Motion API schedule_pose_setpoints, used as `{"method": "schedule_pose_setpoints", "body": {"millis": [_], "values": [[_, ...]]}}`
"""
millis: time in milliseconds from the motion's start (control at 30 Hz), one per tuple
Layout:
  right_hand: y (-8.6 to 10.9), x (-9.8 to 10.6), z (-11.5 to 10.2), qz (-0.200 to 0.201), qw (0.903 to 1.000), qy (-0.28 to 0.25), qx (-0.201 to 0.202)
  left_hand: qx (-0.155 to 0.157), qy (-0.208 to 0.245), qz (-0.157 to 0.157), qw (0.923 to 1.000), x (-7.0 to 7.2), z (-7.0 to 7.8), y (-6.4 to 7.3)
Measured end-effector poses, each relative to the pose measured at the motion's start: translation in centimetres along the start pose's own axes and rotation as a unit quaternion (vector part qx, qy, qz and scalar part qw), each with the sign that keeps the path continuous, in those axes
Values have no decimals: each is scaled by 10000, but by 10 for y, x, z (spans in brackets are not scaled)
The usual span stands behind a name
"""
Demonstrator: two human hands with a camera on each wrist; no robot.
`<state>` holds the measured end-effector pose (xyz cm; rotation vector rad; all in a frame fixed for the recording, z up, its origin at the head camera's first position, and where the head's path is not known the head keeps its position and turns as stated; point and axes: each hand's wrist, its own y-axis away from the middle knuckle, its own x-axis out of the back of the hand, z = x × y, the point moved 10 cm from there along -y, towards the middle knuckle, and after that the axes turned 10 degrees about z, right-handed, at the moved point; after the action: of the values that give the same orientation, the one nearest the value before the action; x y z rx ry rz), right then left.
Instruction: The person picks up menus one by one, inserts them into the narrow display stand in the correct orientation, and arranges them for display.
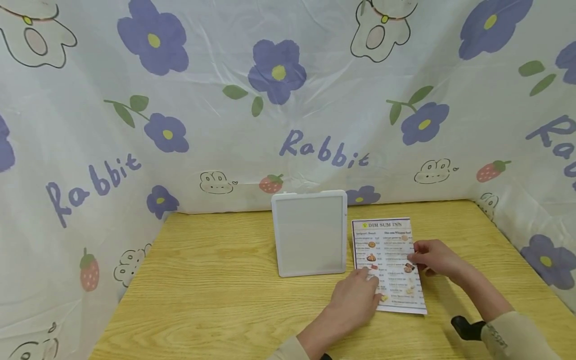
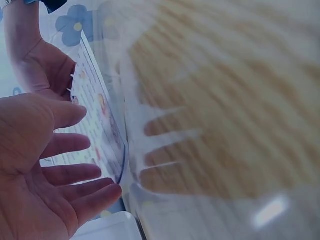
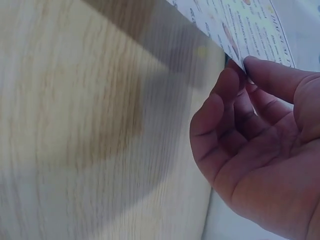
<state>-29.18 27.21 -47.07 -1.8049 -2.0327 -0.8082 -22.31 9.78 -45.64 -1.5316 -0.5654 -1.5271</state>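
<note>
A printed menu sheet [image 1: 392,275] headed "DIM SUM INN" is at the right part of the table, its right edge raised off the wood in the right wrist view. My right hand [image 1: 437,257] pinches that edge between thumb and fingers [image 3: 230,85]. Over the sheet's lower left side lies my left hand [image 1: 354,299]. In the left wrist view its fingers [image 2: 75,172] are spread and fairly straight beside the menu; whether they touch it I cannot tell. Left of the menu stands a white-framed board [image 1: 310,235] with a blank grey-white face, tilted slightly back.
The wood-grain table [image 1: 211,300] spreads out to the left and in front of the board. A white cloth [image 1: 216,125] printed with flowers, rabbits and strawberries hangs behind and along both sides. A black strap piece [image 1: 468,328] sits by the right wrist.
</note>
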Motion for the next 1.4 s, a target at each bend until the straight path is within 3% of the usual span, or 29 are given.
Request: {"method": "schedule_pose_setpoints", "body": {"millis": [533,767,1067,1300,1400], "values": [[2,14,1,-42,9994,-330,29,585,212,538,9966,15,-24,3],[7,20,-2,-61,9988,-460,135,807,433,634,9938,20,-34,5],[9,26,-11,-85,9950,-913,393,990,1171,1048,9826,30,-46,8],[10,30,-20,-44,9913,-1158,624,1079,1695,1128,9731,36,-51,8],[11,30,-24,-35,9895,-1259,711,1151,2102,1046,9652,35,-55,10]]}}
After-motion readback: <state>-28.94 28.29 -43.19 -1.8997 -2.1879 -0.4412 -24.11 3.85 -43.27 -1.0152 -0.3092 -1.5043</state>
